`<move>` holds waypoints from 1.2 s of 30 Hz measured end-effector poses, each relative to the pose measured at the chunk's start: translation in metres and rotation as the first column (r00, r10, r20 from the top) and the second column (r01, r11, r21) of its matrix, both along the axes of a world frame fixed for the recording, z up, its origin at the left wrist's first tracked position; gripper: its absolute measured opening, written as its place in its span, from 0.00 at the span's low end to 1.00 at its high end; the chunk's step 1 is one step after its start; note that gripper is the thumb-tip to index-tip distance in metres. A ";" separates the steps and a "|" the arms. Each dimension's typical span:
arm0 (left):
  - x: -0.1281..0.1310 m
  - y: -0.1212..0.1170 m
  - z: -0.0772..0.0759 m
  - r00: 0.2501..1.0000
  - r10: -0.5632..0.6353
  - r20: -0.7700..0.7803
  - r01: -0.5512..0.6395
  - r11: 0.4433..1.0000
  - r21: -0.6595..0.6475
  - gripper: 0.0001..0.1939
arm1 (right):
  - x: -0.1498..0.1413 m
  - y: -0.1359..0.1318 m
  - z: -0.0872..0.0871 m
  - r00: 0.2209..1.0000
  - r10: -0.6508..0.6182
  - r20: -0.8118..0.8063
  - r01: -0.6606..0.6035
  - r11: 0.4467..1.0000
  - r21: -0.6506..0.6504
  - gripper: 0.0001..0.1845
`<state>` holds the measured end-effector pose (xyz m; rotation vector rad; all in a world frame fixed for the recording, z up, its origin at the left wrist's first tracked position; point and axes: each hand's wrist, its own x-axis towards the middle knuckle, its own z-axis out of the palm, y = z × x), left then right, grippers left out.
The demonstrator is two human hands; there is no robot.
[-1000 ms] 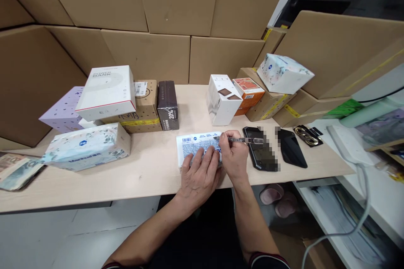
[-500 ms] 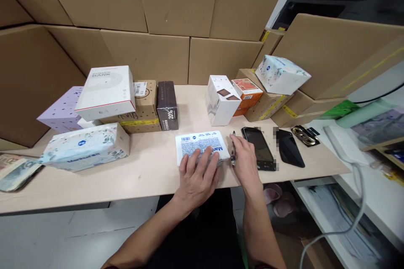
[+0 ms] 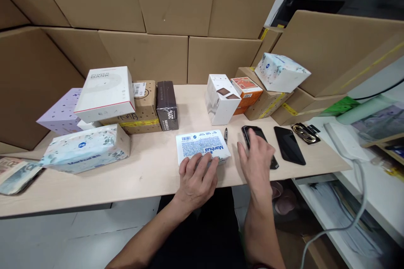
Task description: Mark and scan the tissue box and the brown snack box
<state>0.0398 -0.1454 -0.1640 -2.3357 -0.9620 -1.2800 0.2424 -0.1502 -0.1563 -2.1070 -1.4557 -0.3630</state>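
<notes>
A white and blue tissue pack (image 3: 203, 141) lies flat on the table in front of me. My left hand (image 3: 198, 178) rests on its near edge, fingers spread and bent slightly over it. Over a black rugged phone (image 3: 272, 160) hovers my right hand (image 3: 257, 157), thumb and index finger apart, holding nothing that I can see. The hand hides much of the phone, and I cannot tell whether it touches it. A dark pen (image 3: 226, 134) lies just right of the tissue pack, partly hidden by it.
A second black phone (image 3: 289, 145) and a coiled cable (image 3: 304, 133) lie further right. At the left are a floral tissue pack (image 3: 85, 147), a power bank box (image 3: 105, 92) and banknotes (image 3: 19, 172). A white box (image 3: 222, 101) stands behind; cardboard boxes (image 3: 142, 56) wall the back.
My right hand has left the pen and moved right, over the rugged phone. The pen now lies further left and away, beside the tissue pack. My left hand stays on the pack.
</notes>
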 end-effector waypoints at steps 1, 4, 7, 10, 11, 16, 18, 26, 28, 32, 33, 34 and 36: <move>0.000 0.000 0.000 1.000 0.001 0.000 -0.001 1.000 -0.005 0.20 | 0.004 -0.007 0.000 0.996 -0.092 -0.007 0.092 0.996 -0.008 0.36; 0.001 0.000 0.000 1.000 0.011 0.006 -0.011 1.000 -0.012 0.20 | 0.013 -0.021 -0.001 0.960 -0.277 -0.038 0.267 0.947 -0.177 0.48; 0.001 -0.001 -0.001 0.999 0.032 0.038 -0.032 0.999 -0.003 0.20 | 0.018 -0.023 -0.003 0.932 -0.347 -0.105 0.296 0.895 -0.333 0.51; 0.000 -0.002 -0.001 0.995 0.052 0.088 -0.051 0.999 -0.010 0.21 | 0.017 -0.019 -0.005 0.914 -0.381 -0.143 0.320 0.890 -0.326 0.47; -0.001 -0.003 -0.001 0.993 0.059 0.106 -0.057 0.998 -0.018 0.22 | 0.017 -0.018 -0.006 0.912 -0.381 -0.149 0.325 0.896 -0.301 0.45; -0.002 -0.003 0.001 0.980 0.101 0.171 -0.089 0.993 -0.075 0.21 | 0.018 -0.020 -0.015 0.922 -0.336 -0.192 0.305 0.936 -0.173 0.44; -0.001 -0.002 0.002 0.979 0.116 0.170 -0.101 0.990 -0.098 0.21 | 0.020 -0.023 -0.017 0.925 -0.285 -0.251 0.268 0.958 -0.100 0.44; -0.001 -0.001 0.004 0.986 0.095 0.139 -0.070 0.982 -0.175 0.22 | -0.023 -0.037 0.006 0.873 0.050 -0.485 0.079 0.967 0.241 0.43; -0.003 -0.001 0.003 0.981 0.075 0.178 -0.040 0.981 -0.188 0.23 | -0.043 -0.039 0.017 0.865 0.137 -0.482 0.009 0.958 0.287 0.42; -0.009 0.001 0.001 0.960 0.017 0.280 0.051 0.971 -0.235 0.25 | -0.076 -0.033 0.031 0.887 0.290 -0.360 -0.153 0.919 0.363 0.40; -0.010 0.002 0.000 0.954 0.010 0.300 0.065 0.969 -0.237 0.25 | -0.082 -0.030 0.032 0.893 0.316 -0.320 -0.188 0.909 0.372 0.40; -0.011 0.002 0.000 0.949 0.003 0.317 0.075 0.969 -0.234 0.26 | -0.087 -0.027 0.031 0.898 0.337 -0.283 -0.219 0.900 0.377 0.40; -0.012 0.003 0.000 0.936 -0.007 0.352 0.091 0.970 -0.223 0.27 | -0.095 -0.021 0.027 0.902 0.362 -0.237 -0.260 0.891 0.372 0.40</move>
